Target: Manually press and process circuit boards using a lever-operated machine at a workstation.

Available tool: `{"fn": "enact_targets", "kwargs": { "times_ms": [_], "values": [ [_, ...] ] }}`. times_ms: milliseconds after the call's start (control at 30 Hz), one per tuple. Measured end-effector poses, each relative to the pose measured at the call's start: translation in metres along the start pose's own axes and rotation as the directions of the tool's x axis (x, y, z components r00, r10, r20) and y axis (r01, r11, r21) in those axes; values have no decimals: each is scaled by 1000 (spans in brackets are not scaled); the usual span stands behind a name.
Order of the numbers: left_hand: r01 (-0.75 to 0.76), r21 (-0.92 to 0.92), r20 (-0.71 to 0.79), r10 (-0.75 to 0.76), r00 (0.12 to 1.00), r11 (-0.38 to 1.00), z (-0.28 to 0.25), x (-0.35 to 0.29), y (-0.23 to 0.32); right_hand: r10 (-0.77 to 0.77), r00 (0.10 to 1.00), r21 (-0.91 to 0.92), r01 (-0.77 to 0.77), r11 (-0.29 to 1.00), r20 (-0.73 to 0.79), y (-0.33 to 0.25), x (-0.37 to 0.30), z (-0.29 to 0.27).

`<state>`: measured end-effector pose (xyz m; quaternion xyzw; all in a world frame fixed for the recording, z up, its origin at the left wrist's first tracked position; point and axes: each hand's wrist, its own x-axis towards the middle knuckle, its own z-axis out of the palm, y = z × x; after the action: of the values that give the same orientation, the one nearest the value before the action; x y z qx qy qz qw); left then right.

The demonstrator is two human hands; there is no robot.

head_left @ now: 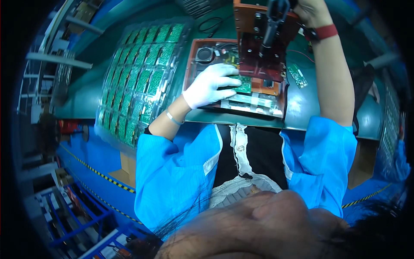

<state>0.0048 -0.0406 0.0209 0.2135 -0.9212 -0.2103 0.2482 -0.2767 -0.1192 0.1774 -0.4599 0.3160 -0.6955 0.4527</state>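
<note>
My left hand [213,84], in a white glove, reaches over a brown test fixture [188,71]. Its fingers are stretched and apart, and their tips touch a green circuit board [244,85] lying in the fixture. Above that board stands a reddish-brown upright press [261,56] with a dark toggle clamp [276,21]. My bare right hand [312,13] is up at the press top, fingers curled round the dark clamp lever, partly cut off by the picture's edge. A red band circles that wrist.
Left of the fixture lies a clear plastic tray [166,101] with rows of green circuit boards. A loose circuit board [297,76] rests on the green table [304,105] to the right. A black cable [210,26] lies behind. Another tray of boards [390,125] stands far right.
</note>
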Motion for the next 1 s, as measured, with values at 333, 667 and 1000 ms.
{"fn": "enact_targets", "kwargs": {
  "times_ms": [333, 667, 1000],
  "values": [
    [302, -238, 263, -238, 935, 923, 39, 62, 8, -6, 999, -26, 5, 1000, -51, -23, -23, -3],
    [-191, 94, 231, 165, 959, 977, 35, 69, 12, 54, 998, -19, -54, 998, 12, -31, -19, 11],
    [-173, 287, 294, 86, 952, 942, 34, 64, 37, 10, 1000, -41, -9, 999, 19, -24, -14, 1]
  ]
}}
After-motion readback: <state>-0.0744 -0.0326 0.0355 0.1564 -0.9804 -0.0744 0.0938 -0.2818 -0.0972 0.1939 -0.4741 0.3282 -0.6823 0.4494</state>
